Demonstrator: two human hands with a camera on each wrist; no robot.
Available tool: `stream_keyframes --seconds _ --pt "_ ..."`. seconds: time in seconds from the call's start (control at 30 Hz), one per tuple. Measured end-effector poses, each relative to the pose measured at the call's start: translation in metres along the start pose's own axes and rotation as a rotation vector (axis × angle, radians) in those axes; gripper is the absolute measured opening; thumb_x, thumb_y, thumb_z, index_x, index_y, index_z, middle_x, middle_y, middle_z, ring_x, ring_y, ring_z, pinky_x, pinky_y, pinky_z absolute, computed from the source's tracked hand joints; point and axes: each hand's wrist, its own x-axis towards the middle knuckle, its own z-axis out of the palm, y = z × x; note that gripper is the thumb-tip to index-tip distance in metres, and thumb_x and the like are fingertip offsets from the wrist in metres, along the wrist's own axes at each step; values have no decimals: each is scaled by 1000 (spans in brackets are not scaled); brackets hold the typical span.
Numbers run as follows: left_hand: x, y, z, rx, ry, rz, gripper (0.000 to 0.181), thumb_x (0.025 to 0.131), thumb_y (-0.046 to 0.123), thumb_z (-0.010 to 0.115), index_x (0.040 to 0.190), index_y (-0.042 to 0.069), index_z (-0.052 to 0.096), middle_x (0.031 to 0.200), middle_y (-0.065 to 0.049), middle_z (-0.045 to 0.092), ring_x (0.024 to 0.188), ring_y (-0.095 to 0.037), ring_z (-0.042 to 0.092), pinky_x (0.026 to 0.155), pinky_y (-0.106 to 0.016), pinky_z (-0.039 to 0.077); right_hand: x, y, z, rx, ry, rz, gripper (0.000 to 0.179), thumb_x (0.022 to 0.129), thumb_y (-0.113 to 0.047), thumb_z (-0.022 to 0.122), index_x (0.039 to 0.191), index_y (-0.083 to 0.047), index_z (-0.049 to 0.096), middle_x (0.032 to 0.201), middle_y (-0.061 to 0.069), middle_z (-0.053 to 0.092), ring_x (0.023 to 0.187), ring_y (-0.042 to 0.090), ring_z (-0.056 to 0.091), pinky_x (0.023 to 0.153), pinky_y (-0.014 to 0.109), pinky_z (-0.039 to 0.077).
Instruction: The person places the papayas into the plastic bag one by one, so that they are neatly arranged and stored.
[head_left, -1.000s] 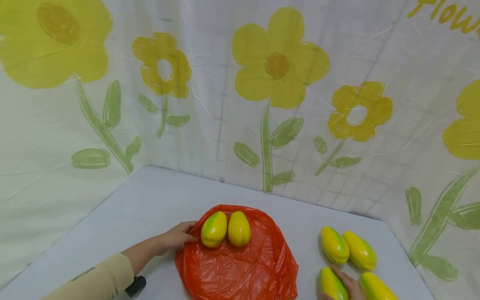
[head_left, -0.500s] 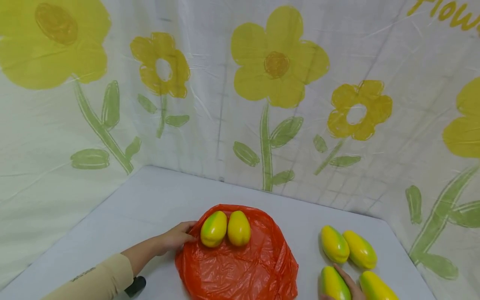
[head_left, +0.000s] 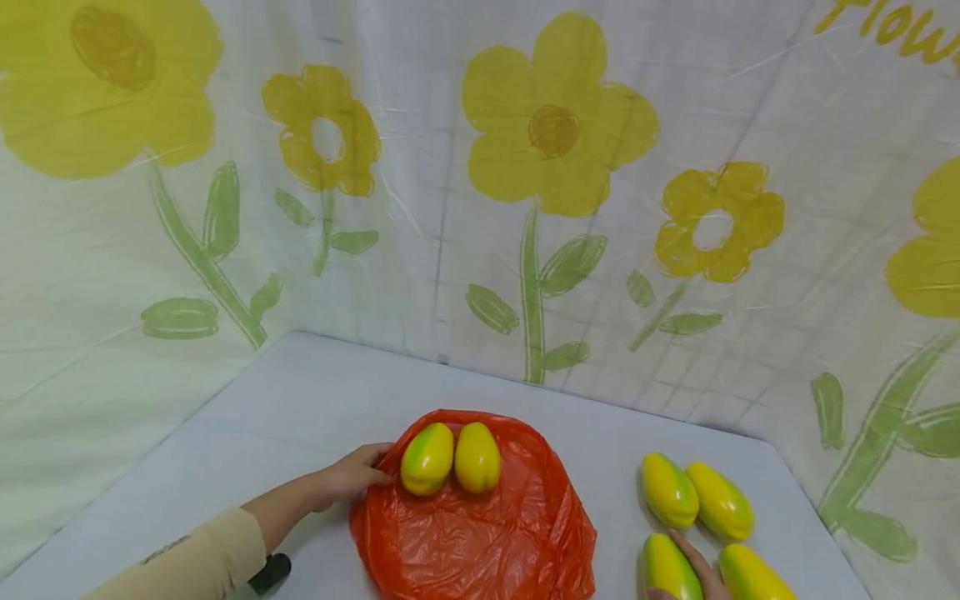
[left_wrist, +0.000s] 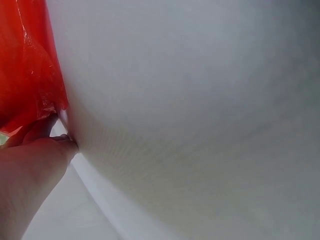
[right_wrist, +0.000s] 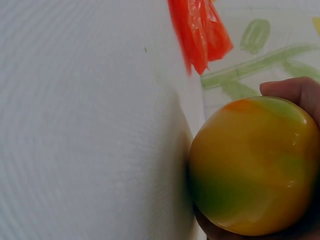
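Observation:
A red plastic bag lies spread on the white table, two yellow-green papayas side by side on its far part. At the bag's left edge, my left hand pinches the plastic; in the left wrist view its fingers go in under the red film. On the right, my right hand grips another papaya from the sides. The right wrist view shows the rounded end of this papaya close to the table, with a finger curled along its top.
Two papayas lie just beyond my right hand, and another papaya is to its right. A dark object lies beside my left sleeve. A flower-printed curtain stands behind the table.
My right hand's fingers have shifted slightly on the papaya. The left hand, the bag and the other papayas have stayed in place.

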Motion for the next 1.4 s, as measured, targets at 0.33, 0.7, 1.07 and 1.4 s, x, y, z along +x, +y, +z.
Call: stream_keyframes --seconds 0.33,0.7,1.07,1.4 --pt "0 -1 -1 -9 -12 11 49 87 7 54 135 6 45 134 -14 51 116 -26 50 97 -49 46 4 1 2 18 -10 15 123 49 -78 66 148 -23 18 140 22 39 101 28 51 77 50 48" --pt "1 -2 1 -17 -11 18 50 87 5 53 136 5 43 135 -15 50 118 -28 49 97 -49 46 -8 -26 -21 67 10 -32 105 70 -65 64 149 -18 13 134 28 37 96 32 50 70 36 45" --pt "-2 -1 0 -26 -15 20 50 87 6 53 136 5 44 134 -14 51 113 -24 51 94 -46 49 -19 -78 -36 62 47 -141 92 82 -62 53 150 -17 12 146 30 22 111 40 43 86 53 44" --pt "-3 0 -1 -14 -29 38 49 87 8 55 136 5 45 133 -15 51 111 -22 53 94 -45 49 -12 -117 -31 177 70 -272 80 85 -49 58 149 -21 19 150 21 24 123 38 36 92 53 41"
